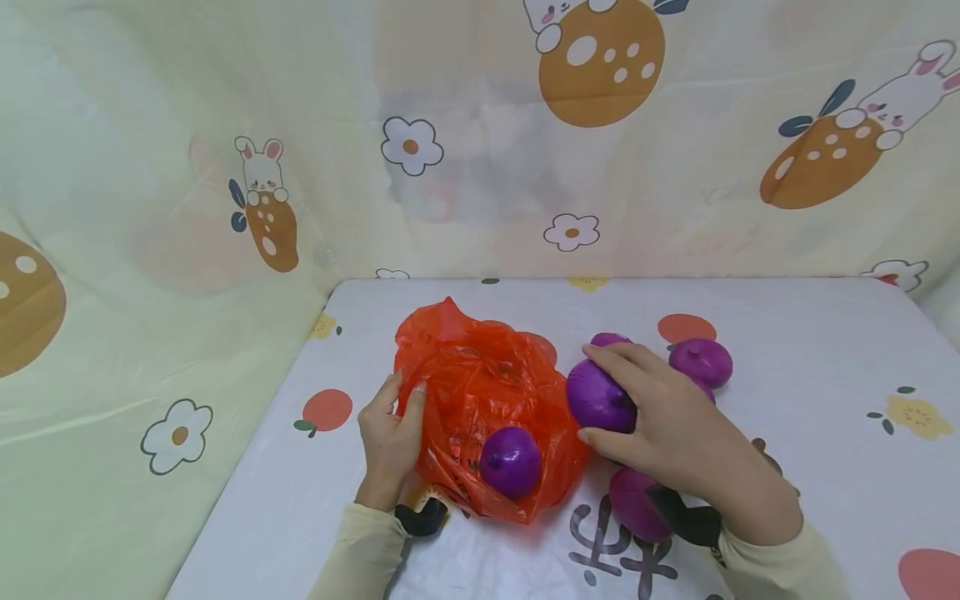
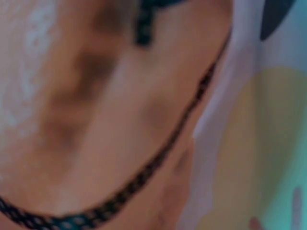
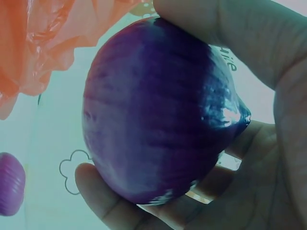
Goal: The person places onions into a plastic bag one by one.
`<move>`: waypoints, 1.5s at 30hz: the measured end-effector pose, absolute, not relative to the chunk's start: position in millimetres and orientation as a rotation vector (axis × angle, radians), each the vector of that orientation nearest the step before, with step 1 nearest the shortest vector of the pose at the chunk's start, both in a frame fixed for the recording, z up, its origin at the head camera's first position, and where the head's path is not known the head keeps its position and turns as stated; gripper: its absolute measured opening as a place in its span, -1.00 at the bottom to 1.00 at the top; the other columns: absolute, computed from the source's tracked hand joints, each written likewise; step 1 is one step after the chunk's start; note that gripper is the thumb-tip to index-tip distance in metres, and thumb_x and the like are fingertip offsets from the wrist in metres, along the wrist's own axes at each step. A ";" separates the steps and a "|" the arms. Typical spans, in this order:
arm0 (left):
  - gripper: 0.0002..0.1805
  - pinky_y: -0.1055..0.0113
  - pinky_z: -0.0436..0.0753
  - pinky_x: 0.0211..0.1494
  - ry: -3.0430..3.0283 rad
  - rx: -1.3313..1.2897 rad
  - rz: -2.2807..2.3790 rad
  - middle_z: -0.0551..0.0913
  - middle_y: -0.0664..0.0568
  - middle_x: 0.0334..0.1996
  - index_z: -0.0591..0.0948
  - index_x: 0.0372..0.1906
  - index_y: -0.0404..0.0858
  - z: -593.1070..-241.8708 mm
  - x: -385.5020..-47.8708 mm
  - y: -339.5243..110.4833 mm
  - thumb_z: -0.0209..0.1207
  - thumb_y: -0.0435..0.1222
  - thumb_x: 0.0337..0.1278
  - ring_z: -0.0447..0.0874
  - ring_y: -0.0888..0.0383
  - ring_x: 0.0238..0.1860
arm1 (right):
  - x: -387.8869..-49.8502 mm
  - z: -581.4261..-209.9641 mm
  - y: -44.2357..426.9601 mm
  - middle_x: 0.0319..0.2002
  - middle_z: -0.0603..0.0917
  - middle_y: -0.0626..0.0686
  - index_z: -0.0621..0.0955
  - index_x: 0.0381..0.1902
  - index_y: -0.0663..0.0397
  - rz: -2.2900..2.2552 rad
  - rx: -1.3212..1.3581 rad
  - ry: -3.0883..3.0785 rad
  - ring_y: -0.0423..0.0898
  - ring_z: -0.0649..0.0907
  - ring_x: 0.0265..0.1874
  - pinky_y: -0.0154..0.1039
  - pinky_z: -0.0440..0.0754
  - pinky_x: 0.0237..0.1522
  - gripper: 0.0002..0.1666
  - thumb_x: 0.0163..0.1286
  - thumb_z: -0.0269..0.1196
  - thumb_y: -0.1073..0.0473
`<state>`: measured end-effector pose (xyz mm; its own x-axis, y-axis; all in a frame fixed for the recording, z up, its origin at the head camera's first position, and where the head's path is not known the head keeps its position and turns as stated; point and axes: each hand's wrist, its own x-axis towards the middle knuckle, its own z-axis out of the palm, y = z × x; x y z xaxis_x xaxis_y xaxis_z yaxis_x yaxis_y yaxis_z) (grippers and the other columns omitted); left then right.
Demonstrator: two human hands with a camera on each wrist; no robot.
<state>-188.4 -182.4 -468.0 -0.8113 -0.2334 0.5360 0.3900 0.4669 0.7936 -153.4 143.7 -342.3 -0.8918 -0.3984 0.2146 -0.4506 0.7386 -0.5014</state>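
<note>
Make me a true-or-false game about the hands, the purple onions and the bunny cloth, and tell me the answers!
1. The right hand holds a purple onion. True.
2. The left hand holds the red bag. True.
3. Every onion is in a hand. False: the rightmost onion, for one, lies on the tablecloth.
4. Bunnies decorate the backdrop. True.
5. Both sleeves are black. False: the sleeves are pale cream.
6. The right hand wears a glove. False: both hands are bare.
</note>
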 end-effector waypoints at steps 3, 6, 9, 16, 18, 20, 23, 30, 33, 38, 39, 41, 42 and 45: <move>-0.62 0.03 0.76 0.03 -2.122 -0.134 -1.364 0.75 -0.08 0.14 0.67 0.28 -0.24 -468.8 -188.7 -182.6 0.24 -0.29 0.45 0.78 -0.02 0.11 | -154.6 -342.1 139.2 0.40 0.48 0.26 0.43 0.53 0.00 0.871 0.701 -2.850 0.30 0.61 0.20 0.26 0.78 -0.12 0.05 0.14 0.58 -0.11; -0.61 0.01 0.74 0.07 -2.118 -0.137 -1.364 0.75 -0.07 0.15 0.67 0.29 -0.24 -469.9 -189.2 -182.9 0.24 -0.29 0.45 0.77 -0.01 0.15 | -155.5 -342.4 134.6 0.40 0.48 0.25 0.43 0.53 -0.01 0.889 0.709 -2.852 0.30 0.63 0.18 0.26 0.78 -0.12 0.04 0.15 0.57 -0.11; -0.60 -0.01 0.74 0.09 -2.119 -0.141 -1.356 0.75 -0.07 0.15 0.66 0.30 -0.24 -470.7 -189.6 -183.1 0.24 -0.29 0.45 0.75 -0.01 0.16 | -156.5 -343.6 130.2 0.39 0.48 0.26 0.43 0.53 0.00 0.907 0.719 -2.846 0.30 0.65 0.16 0.27 0.78 -0.11 0.03 0.15 0.56 -0.10; -0.61 -0.03 0.73 0.07 -2.115 -0.150 -1.337 0.75 -0.11 0.15 0.67 0.29 -0.28 -469.8 -189.7 -182.7 0.24 -0.30 0.44 0.75 -0.05 0.17 | -160.8 -352.5 120.6 0.28 0.50 0.24 0.45 0.52 -0.03 0.945 0.737 -2.820 0.22 0.65 0.10 0.22 0.79 -0.09 -0.01 0.16 0.57 -0.05; -0.61 -0.03 0.74 0.05 -2.119 -0.148 -1.334 0.75 -0.11 0.16 0.66 0.29 -0.27 -469.4 -189.8 -182.4 0.24 -0.29 0.44 0.75 -0.05 0.17 | -162.4 -354.9 117.8 0.24 0.50 0.25 0.46 0.52 -0.03 0.941 0.742 -2.818 0.20 0.66 0.07 0.21 0.79 -0.07 0.00 0.15 0.57 -0.05; -0.60 -0.02 0.75 0.02 -2.122 -0.147 -1.330 0.75 -0.10 0.15 0.66 0.29 -0.27 -469.6 -190.2 -182.2 0.24 -0.28 0.44 0.76 -0.05 0.15 | -163.9 -357.0 115.0 0.22 0.50 0.24 0.44 0.53 -0.02 0.934 0.747 -2.821 0.19 0.66 0.07 0.21 0.79 -0.05 0.02 0.14 0.57 -0.04; -0.61 -0.01 0.77 -0.03 -2.120 -0.148 -1.328 0.75 -0.10 0.15 0.67 0.28 -0.27 -470.2 -190.7 -182.0 0.24 -0.28 0.45 0.78 -0.05 0.13 | -166.4 -359.7 110.9 0.22 0.52 0.23 0.43 0.54 0.03 0.926 0.764 -2.816 0.17 0.66 0.08 0.20 0.78 -0.02 0.03 0.14 0.56 -0.03; -0.60 -0.02 0.77 -0.04 -2.119 -0.143 -1.333 0.75 -0.11 0.16 0.66 0.29 -0.27 -469.3 -190.1 -181.1 0.24 -0.27 0.44 0.78 -0.06 0.12 | -171.4 -366.4 101.8 0.25 0.56 0.21 0.44 0.52 0.10 0.889 0.799 -2.786 0.16 0.67 0.11 0.20 0.76 0.03 0.03 0.13 0.57 -0.02; -0.60 -0.03 0.77 -0.03 -2.121 -0.142 -1.343 0.74 -0.09 0.17 0.65 0.30 -0.25 -469.5 -189.9 -181.4 0.24 -0.27 0.45 0.78 -0.05 0.13 | -172.7 -369.7 98.1 0.28 0.56 0.21 0.45 0.51 0.08 0.880 0.797 -2.788 0.17 0.67 0.13 0.22 0.75 0.04 0.01 0.14 0.56 -0.04; -0.59 -0.05 0.77 -0.04 -2.110 -0.155 -1.341 0.73 -0.11 0.18 0.65 0.31 -0.27 -470.1 -190.3 -182.0 0.25 -0.28 0.44 0.78 -0.07 0.12 | -175.0 -375.9 91.8 0.34 0.54 0.22 0.46 0.50 0.08 0.861 0.785 -2.797 0.20 0.66 0.17 0.23 0.74 0.07 0.00 0.14 0.56 -0.06; -0.59 -0.05 0.77 -0.05 -2.107 -0.160 -1.339 0.74 -0.11 0.17 0.65 0.30 -0.27 -470.2 -190.5 -182.0 0.25 -0.28 0.44 0.79 -0.08 0.11 | -175.4 -377.5 90.7 0.35 0.53 0.22 0.46 0.50 0.10 0.861 0.788 -2.795 0.20 0.66 0.17 0.23 0.74 0.07 0.00 0.15 0.56 -0.05; -0.60 -0.05 0.78 -0.05 -2.106 -0.168 -1.331 0.74 -0.12 0.16 0.66 0.29 -0.28 -470.3 -190.6 -182.2 0.25 -0.29 0.44 0.80 -0.08 0.09 | -176.2 -380.4 88.7 0.36 0.53 0.23 0.45 0.50 0.12 0.867 0.788 -2.798 0.22 0.65 0.19 0.23 0.73 0.09 0.01 0.15 0.57 -0.04; -0.60 -0.04 0.78 -0.05 -2.106 -0.172 -1.328 0.74 -0.12 0.16 0.66 0.29 -0.28 -470.1 -190.5 -182.1 0.25 -0.29 0.44 0.80 -0.08 0.08 | -176.5 -381.6 87.6 0.36 0.53 0.24 0.45 0.50 0.12 0.873 0.789 -2.795 0.22 0.65 0.18 0.23 0.73 0.09 0.01 0.15 0.57 -0.04; -0.60 -0.05 0.78 -0.05 -2.101 -0.179 -1.327 0.74 -0.13 0.16 0.66 0.29 -0.28 -470.8 -190.8 -182.6 0.26 -0.30 0.43 0.80 -0.08 0.07 | -176.8 -384.4 84.9 0.35 0.54 0.25 0.45 0.50 0.13 0.873 0.783 -2.803 0.23 0.66 0.18 0.24 0.72 0.09 0.01 0.15 0.57 -0.03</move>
<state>-190.8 -182.6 -470.8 -0.7868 -0.2136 0.5791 0.4311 0.4813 0.7632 -176.8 84.9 -384.4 -0.8623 -0.4447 0.2425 -0.5037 0.7030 -0.5020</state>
